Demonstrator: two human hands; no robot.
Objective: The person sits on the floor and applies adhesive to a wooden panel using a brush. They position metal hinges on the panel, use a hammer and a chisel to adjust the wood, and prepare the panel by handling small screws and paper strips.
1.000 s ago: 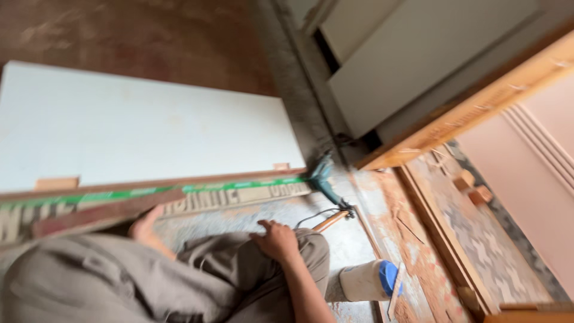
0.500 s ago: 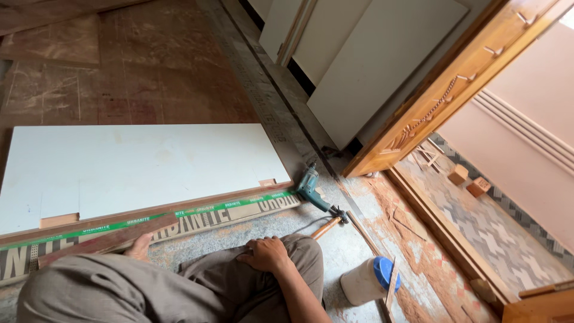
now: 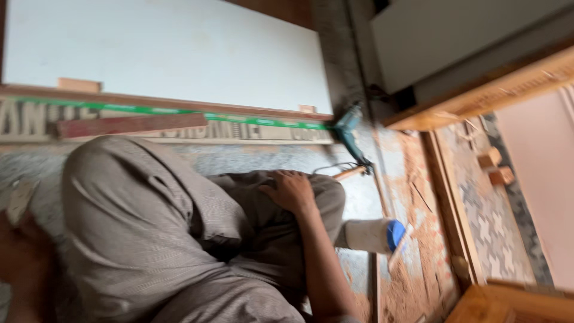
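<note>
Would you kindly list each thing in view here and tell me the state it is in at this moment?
right hand: open, resting flat on the knee, holding nothing
left hand: blurred at the frame edge; grip cannot be told
white board: lying flat on the floor
wooden strip: lying loose along the board's edge
power drill: lying on the floor, untouched
white container with blue cap: on its side, cap on

White board (image 3: 179, 54), teal drill (image 3: 350, 134)
</note>
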